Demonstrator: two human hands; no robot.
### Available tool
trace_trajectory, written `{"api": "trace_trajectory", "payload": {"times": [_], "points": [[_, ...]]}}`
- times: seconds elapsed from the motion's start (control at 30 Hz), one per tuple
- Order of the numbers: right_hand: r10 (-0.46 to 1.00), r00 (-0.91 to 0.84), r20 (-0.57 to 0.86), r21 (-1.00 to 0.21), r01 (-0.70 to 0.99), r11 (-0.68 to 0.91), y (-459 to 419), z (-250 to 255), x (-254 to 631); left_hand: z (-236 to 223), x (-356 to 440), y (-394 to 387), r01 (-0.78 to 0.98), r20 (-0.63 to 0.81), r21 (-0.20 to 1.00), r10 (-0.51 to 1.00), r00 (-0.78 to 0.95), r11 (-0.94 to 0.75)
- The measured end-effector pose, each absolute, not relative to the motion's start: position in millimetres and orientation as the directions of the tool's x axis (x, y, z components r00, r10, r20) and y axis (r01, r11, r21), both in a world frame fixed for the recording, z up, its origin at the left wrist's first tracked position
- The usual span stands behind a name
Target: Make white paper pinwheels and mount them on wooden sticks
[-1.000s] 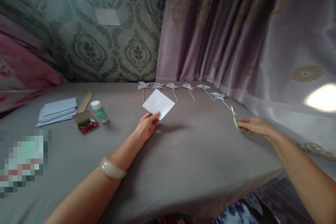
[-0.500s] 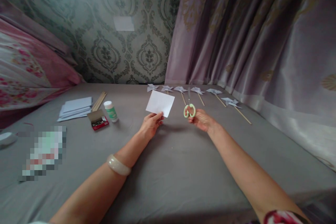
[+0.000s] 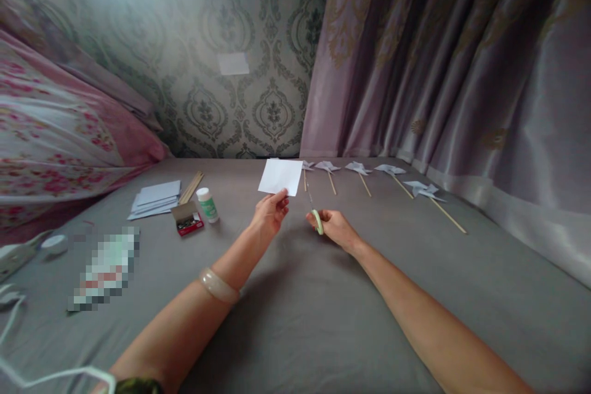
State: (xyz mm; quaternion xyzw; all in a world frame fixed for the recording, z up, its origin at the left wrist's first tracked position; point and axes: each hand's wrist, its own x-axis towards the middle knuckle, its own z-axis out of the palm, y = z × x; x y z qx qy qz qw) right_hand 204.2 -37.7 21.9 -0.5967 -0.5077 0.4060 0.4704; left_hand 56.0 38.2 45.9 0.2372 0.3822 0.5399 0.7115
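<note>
My left hand (image 3: 271, 212) reaches forward over the grey cloth (image 3: 305, 320), thumb up, pinching the lower edge of a white paper sheet (image 3: 281, 177) and holding it raised in front of me. My right hand (image 3: 335, 228) comes in from the right, its forearm slanting inward, fingers closed on the green handles of the scissors (image 3: 317, 220). The blades point up and away, just to the right of the sheet and apart from it.

To the left, a small red box (image 3: 188, 225) stands with its lid tilted back; small dark and shiny pieces lie inside, too small to make out. Just beside it is an upright white-capped bottle (image 3: 207, 205) with a green label; I cannot tell what it holds. Behind the box lie thin wooden sticks (image 3: 191, 188), next to a stack of paper (image 3: 156, 199). Paper pinwheels (image 3: 359, 168) on sticks line the far side of the cloth.
</note>
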Motion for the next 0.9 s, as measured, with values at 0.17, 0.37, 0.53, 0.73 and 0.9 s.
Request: {"api": "trace_trajectory", "payload": {"times": [0.17, 0.37, 0.53, 0.73, 0.9], "points": [[0.998, 0.051, 0.029, -0.911, 0.412, 0.005, -44, 18, 207, 37, 64, 35, -0.607, -0.255, 0.745, 0.959, 0.124, 0.277], [0.997, 0.080, -0.004, -0.786, 0.616, -0.052, -46, 19, 208, 24, 62, 35, -0.569, -0.205, 0.788, 0.972, 0.118, 0.235], [0.994, 0.104, -0.016, -0.768, 0.636, -0.079, -43, 21, 207, 25, 62, 36, -0.570, -0.158, 0.795, 0.978, 0.136, 0.208], [0.999, 0.039, -0.004, -0.854, 0.519, -0.023, -39, 10, 208, 20, 62, 34, -0.530, -0.017, 0.842, 0.988, 0.154, 0.097], [0.999, 0.025, -0.027, -0.890, 0.454, -0.035, -41, 11, 203, 18, 62, 33, -0.517, 0.029, 0.854, 0.989, 0.147, 0.052]]}}
